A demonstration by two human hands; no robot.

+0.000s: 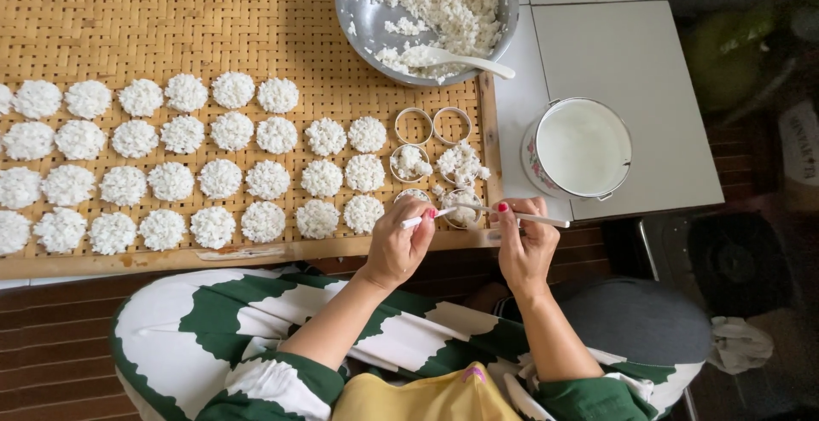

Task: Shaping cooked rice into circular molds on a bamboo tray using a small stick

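My left hand (397, 246) grips a short white utensil (424, 218) at the front edge of a woven bamboo tray (171, 20). My right hand (522, 246) holds a long white spoon (512, 214), its tip over a rice-filled ring mould (461, 207). The two utensil tips meet above that mould. Several round white rice cakes (220, 178) lie in rows across the tray. More ring moulds sit beside them, two empty (414, 125) and others holding rice (410, 163). A metal bowl (358, 11) of white rice with a white spoon (465, 61) stands at the tray's far end.
A white enamel pot (583, 148) of pale liquid stands on a grey tabletop (631, 54) to the right of the tray. My lap in green and white cloth fills the foreground. A dark wooden floor (51, 336) shows at the left; a crumpled cloth (738, 342) lies at the right.
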